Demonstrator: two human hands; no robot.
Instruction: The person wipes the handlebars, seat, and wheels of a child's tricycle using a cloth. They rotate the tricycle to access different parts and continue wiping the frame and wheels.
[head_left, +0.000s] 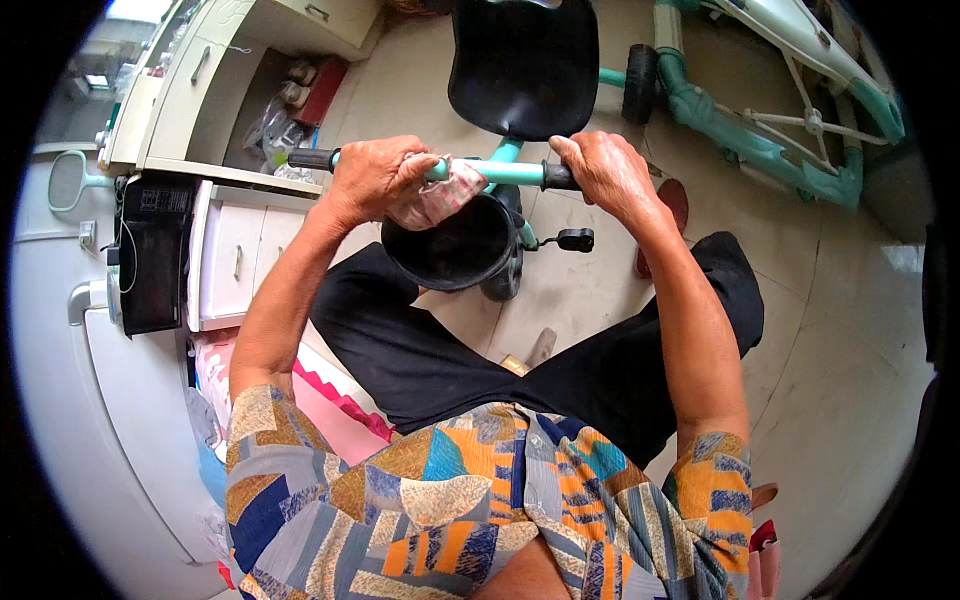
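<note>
A child's tricycle stands in front of my knees, with a teal handlebar (510,172), black grips, a black front basket (455,248) and a black seat (525,65). My left hand (375,178) presses a pale patterned cloth (440,195) against the left part of the handlebar. My right hand (605,168) is closed around the bar at its right black grip. A black pedal (577,239) sticks out beside the front wheel below the bar.
A white cabinet (235,255) with drawers and an open shelf stands at the left, a black device (150,250) beside it. A teal and white frame with a small wheel (760,140) lies at the upper right. Beige tiled floor (850,330) spreads right.
</note>
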